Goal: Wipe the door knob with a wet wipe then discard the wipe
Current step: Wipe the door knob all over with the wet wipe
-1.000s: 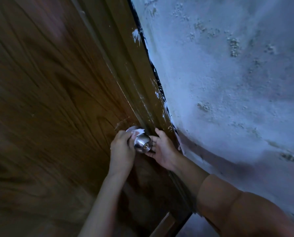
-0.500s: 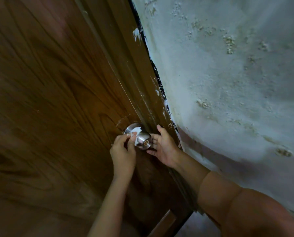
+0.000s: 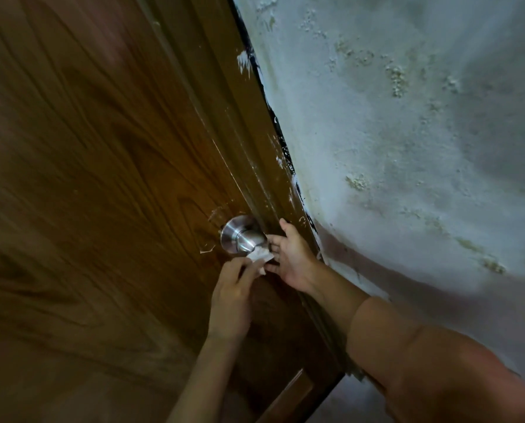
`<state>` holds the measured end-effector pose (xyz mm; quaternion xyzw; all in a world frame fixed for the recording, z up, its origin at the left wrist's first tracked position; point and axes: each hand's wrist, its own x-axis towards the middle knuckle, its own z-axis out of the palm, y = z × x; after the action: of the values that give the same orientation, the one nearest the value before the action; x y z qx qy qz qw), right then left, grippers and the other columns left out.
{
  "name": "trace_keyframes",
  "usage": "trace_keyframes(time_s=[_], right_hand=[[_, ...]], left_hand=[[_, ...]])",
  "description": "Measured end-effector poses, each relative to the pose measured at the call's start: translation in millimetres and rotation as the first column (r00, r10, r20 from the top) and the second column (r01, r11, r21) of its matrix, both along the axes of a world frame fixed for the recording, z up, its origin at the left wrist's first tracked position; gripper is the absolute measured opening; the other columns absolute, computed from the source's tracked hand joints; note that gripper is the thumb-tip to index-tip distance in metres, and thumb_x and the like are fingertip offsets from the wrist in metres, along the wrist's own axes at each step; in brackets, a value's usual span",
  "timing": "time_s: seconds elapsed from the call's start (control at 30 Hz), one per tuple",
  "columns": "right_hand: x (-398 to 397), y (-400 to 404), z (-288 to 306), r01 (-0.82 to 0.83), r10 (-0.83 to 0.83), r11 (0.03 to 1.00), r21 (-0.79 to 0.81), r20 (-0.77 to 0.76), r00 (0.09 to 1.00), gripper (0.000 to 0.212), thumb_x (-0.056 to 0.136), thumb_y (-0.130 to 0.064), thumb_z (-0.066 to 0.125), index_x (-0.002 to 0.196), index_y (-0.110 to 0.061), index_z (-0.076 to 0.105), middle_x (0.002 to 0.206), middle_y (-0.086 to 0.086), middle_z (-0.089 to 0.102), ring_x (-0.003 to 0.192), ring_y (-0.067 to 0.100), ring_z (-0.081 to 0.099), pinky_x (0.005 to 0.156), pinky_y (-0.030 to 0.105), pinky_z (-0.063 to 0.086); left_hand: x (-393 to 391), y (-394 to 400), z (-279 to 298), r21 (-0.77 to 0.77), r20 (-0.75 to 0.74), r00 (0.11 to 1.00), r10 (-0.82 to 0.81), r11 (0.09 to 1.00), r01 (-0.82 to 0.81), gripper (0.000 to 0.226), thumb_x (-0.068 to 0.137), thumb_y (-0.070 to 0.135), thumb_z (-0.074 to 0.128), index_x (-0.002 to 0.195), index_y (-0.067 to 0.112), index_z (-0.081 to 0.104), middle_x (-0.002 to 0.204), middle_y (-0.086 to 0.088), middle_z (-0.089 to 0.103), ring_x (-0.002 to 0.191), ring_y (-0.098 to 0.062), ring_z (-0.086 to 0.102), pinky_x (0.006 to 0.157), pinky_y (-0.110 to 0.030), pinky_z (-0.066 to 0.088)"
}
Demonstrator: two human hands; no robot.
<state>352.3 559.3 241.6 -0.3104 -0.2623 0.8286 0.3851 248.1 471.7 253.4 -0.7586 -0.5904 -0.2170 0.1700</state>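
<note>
The left hand (image 3: 232, 296) is pinching the wet wipe (image 3: 259, 257) against the underside of the door knob (image 3: 244, 236). I am holding the right hand (image 3: 291, 257) open, fingers spread, beside the knob's face. I judge wiping to be under way; discarding the wipe is not yet done.

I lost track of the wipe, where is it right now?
In the head view the wipe sits just below the knob, pinched in the left hand, with the right hand beside it on the right.
</note>
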Motion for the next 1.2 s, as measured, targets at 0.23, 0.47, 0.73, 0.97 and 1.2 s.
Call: trace_keyframes(time_s=[0.23,0.47,0.73,0.97,1.2], right_hand=[[2,0,1,0.009,-0.009,1.000,-0.003,-0.008,1.000,0.058,0.094,-0.050,0.021,0.117,-0.006,0.052,0.120,0.015,0.059,0.088,0.018,0.057,0.071,0.029,0.045],[0,1,2,0.001,-0.001,1.000,-0.022,0.010,1.000,0.060,0.094,-0.050,0.020,0.112,-0.006,0.057,0.122,0.018,0.060,0.104,0.025,0.059,0.069,0.028,0.045],[2,4,-1,-0.046,0.045,0.999,0.020,0.037,0.998,0.062,0.092,-0.053,0.020,0.115,-0.008,0.055,0.097,0.008,0.064,0.087,0.018,0.059,0.069,0.028,0.046],[9,-1,-4,-0.020,0.011,0.997,0.071,0.115,0.993,0.058,0.094,-0.049,0.018,0.128,-0.012,0.048,0.131,0.008,0.052,0.117,0.022,0.048,0.089,0.036,0.036],[12,-22,-11,-0.011,0.001,0.998,0.060,0.170,0.985,0.052,0.095,-0.044,0.021,0.129,-0.014,0.046,0.132,0.010,0.052,0.106,0.020,0.050,0.093,0.038,0.036]], left_hand=[[14,4,7,-0.028,0.089,0.995,0.050,0.998,-0.048,0.046,0.060,-0.012,0.077,0.103,-0.002,0.066,0.085,-0.020,0.063,0.071,-0.029,0.062,0.059,-0.034,0.057],[8,4,12,0.020,-0.198,0.976,0.089,0.996,-0.087,0.045,0.050,-0.002,0.084,0.092,0.005,0.069,0.075,-0.011,0.062,0.058,-0.021,0.055,0.049,-0.027,0.045],[-2,2,4,0.039,-0.163,0.985,0.050,0.998,-0.044,0.039,0.052,-0.007,0.082,0.088,0.001,0.068,0.075,-0.015,0.062,0.059,-0.025,0.056,0.049,-0.031,0.049],[-16,-5,-3,-0.124,-0.015,0.985,0.170,0.977,-0.171,0.033,0.060,-0.014,0.075,0.091,-0.007,0.066,0.083,-0.023,0.064,0.071,-0.034,0.061,0.058,-0.041,0.055],[-12,-3,-13,-0.167,0.216,0.948,0.233,0.966,-0.199,0.018,0.085,0.000,0.055,0.100,-0.003,0.063,0.097,-0.016,0.059,0.084,-0.025,0.056,0.069,-0.033,0.051]])
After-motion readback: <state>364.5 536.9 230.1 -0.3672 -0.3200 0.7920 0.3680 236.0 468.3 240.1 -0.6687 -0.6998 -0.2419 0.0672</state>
